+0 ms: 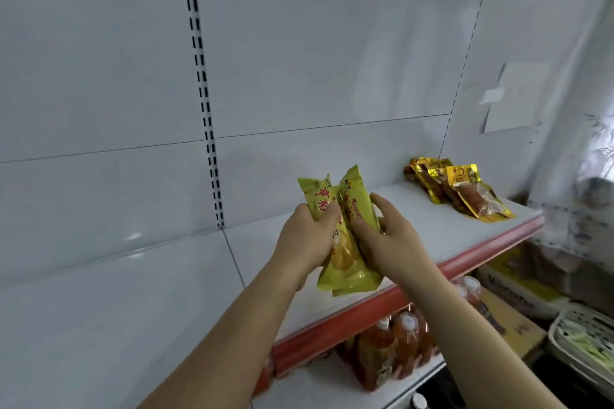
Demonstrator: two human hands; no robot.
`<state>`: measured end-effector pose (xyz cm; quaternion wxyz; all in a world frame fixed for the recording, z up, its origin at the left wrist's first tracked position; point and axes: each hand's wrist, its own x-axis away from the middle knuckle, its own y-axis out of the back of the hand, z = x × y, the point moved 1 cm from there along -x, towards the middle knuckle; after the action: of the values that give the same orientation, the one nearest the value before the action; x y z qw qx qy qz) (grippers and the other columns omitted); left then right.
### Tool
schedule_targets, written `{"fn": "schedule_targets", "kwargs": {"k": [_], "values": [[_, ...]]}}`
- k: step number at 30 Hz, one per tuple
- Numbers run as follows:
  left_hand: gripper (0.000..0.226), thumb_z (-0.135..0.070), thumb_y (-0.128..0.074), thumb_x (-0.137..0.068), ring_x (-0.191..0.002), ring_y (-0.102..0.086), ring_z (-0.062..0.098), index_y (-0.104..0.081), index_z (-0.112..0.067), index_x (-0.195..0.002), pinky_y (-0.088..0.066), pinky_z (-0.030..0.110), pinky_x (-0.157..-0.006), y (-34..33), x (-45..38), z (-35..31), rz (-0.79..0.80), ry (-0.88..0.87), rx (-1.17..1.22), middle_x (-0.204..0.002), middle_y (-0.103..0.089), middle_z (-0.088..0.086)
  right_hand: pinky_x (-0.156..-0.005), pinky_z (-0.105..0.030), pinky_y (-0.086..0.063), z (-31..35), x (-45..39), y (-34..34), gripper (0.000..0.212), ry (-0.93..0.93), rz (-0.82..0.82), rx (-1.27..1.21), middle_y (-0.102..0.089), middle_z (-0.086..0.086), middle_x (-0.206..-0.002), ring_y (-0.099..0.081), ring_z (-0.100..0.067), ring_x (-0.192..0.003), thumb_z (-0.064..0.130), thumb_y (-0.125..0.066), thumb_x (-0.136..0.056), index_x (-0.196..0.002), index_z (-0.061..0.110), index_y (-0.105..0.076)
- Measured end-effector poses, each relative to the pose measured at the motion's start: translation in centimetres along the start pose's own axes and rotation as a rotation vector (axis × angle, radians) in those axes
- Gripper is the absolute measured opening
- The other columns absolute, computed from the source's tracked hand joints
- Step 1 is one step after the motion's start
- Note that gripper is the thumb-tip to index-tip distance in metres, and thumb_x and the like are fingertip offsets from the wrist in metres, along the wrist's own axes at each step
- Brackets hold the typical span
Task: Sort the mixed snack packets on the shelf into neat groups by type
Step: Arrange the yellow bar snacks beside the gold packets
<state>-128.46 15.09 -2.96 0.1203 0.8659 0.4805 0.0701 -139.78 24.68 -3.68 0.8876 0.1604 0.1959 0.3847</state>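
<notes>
Both gripping yellow-green snack packets (pixel 345 236) above the shelf (pixel 432 236): left hand (pixel 307 239) and right hand (pixel 388 239), fingers curled round them.

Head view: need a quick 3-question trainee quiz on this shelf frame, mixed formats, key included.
1. True or false: the gold packets lie on the shelf, apart from both hands.
2. What do the left hand and right hand hold together?
A. bottles
B. yellow-green packets
C. a box
3. Fill in: the shelf's front edge strip is ____.

Key: 1 true; 2 B; 3 red.
</notes>
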Motion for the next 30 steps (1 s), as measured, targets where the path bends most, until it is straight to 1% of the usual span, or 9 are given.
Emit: {"fn": "schedule_targets", "kwargs": {"k": [4,8,10,13,18,22,24,26,30], "values": [[0.033,-0.047,-0.056,-0.1,-0.092,-0.073,0.026,-0.061,-0.016,-0.111,-0.063,0.049,-0.083,-3.8,-5.9,-0.5,0.058,0.015,0.065,-0.102,-0.072,0.007,-0.079,-0.043,-0.06,-2.5,-5.0,2.1,0.046,-0.04,-0.037,0.009,-0.07,0.01,-0.103,-0.071,-0.014,-0.087,0.037,-0.061,-0.095,-0.138,0.04,-0.044],[0.037,-0.041,-0.058,-0.096,-0.074,-0.068,0.024,-0.064,-0.009,-0.113,-0.064,0.043,-0.071,-7.1,-10.6,-0.6,0.071,0.068,0.13,-0.088,-0.068,0.007,-0.08,-0.044,-0.06,-4.8,-9.7,3.9,0.052,-0.103,-0.018,0.019,-0.069,0.012,-0.105,-0.071,-0.016,-0.089,0.031,-0.062,-0.093,-0.139,0.044,-0.04],[0.04,-0.04,-0.059,-0.088,-0.07,-0.066,0.025,-0.067,-0.006,-0.109,-0.065,0.046,-0.073,-8.7,-12.5,-0.5,0.066,0.1,0.139,-0.081,-0.066,0.006,-0.082,-0.046,-0.06,-6.3,-11.8,4.5,0.054,-0.132,-0.01,0.009,-0.07,0.012,-0.107,-0.071,-0.016,-0.092,0.03,-0.062,-0.09,-0.139,0.043,-0.043],[0.026,-0.029,-0.062,-0.089,-0.071,-0.068,0.026,-0.069,-0.008,-0.102,-0.065,0.048,-0.074,-11.0,-14.5,-0.4,0.075,0.149,0.123,-0.077,-0.066,0.006,-0.083,-0.046,-0.06,-8.4,-14.5,5.5,0.059,-0.169,0.047,0.046,-0.069,0.012,-0.111,-0.07,-0.017,-0.096,0.031,-0.062,-0.085,-0.14,0.042,-0.043],[0.046,-0.035,-0.066,-0.074,-0.087,-0.071,0.03,-0.06,-0.013,-0.115,-0.064,0.052,-0.08,-15.0,-18.1,-0.2,-0.06,0.188,0.107,-0.101,-0.07,0.011,-0.089,-0.041,-0.055,-11.2,-19.7,7.2,0.063,-0.17,0.158,0.119,-0.059,0.003,-0.119,-0.06,-0.019,-0.105,0.024,-0.058,-0.093,-0.151,0.034,-0.033],[0.044,-0.028,-0.073,-0.089,-0.107,-0.068,0.029,-0.051,-0.016,-0.124,-0.057,0.048,-0.095,-18.2,-19.6,-0.5,-0.247,0.172,0.077,-0.117,-0.068,0.006,-0.083,-0.04,-0.053,-12.8,-23.2,8.3,0.043,-0.137,0.274,0.228,-0.06,-0.002,-0.103,-0.06,-0.025,-0.095,0.015,-0.045,-0.094,-0.137,0.023,-0.043],[0.05,-0.03,-0.07,-0.094,-0.117,-0.063,0.03,-0.046,-0.017,-0.135,-0.053,0.044,-0.101,-19.6,-20.2,-0.7,-0.292,0.141,-0.058,-0.125,-0.065,0.005,-0.079,-0.038,-0.048,-13.7,-24.7,8.7,0.039,-0.076,0.301,0.361,-0.058,-0.012,-0.112,-0.059,-0.033,-0.1,0.015,-0.044,-0.094,-0.133,0.017,-0.042],[0.052,-0.038,-0.064,-0.097,-0.123,-0.06,0.032,-0.046,-0.018,-0.141,-0.05,0.038,-0.1,-20.5,-20.7,-1.1,-0.303,0.106,-0.323,-0.132,-0.064,0.006,-0.079,-0.034,-0.039,-14.3,-25.5,8.8,0.039,-0.006,0.345,0.497,-0.051,-0.018,-0.122,-0.054,-0.039,-0.111,0.013,-0.043,-0.094,-0.133,0.01,-0.04],[0.045,-0.043,-0.057,-0.099,-0.117,-0.062,0.035,-0.048,-0.014,-0.132,-0.048,0.038,-0.088,-21.1,-21.1,-2.3,-0.35,0.137,-0.695,-0.124,-0.066,0.012,-0.101,-0.042,-0.035,-16.1,-26.1,8.3,0.043,0.139,0.408,0.63,-0.043,-0.019,-0.133,-0.042,-0.041,-0.125,0.02,-0.041,-0.092,-0.131,0.003,-0.04]]}}
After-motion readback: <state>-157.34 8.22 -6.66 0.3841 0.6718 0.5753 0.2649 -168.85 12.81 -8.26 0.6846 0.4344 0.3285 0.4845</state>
